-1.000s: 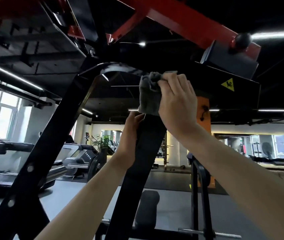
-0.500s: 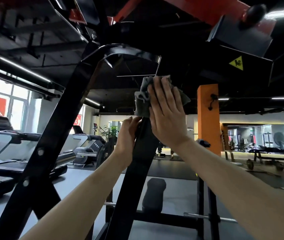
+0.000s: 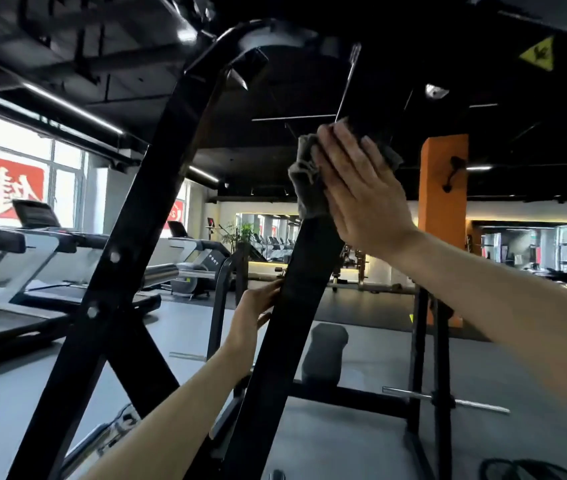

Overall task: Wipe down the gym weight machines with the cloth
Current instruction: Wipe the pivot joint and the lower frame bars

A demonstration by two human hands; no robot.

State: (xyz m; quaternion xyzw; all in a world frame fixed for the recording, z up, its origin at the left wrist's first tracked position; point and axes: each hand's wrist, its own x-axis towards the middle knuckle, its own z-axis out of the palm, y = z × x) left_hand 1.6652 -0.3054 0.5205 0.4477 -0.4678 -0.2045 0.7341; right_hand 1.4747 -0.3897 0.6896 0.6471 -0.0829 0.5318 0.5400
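Nearby, treadmills [image 3: 46,252] and bench [image 3: 323,351] stand behind the frame [image 3: 285,341]

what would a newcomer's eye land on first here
First the right hand at centre, pressing a grey cloth flat against the slanted black frame bar of the machine. Lower down, the left hand touches that bar's left edge. Behind, an orange pillar stands out at right, and treadmills line the windows at left.

most of the cloth [image 3: 307,188] under the right hand [image 3: 361,199], left hand [image 3: 252,315] partly behind the black beam [image 3: 292,306]
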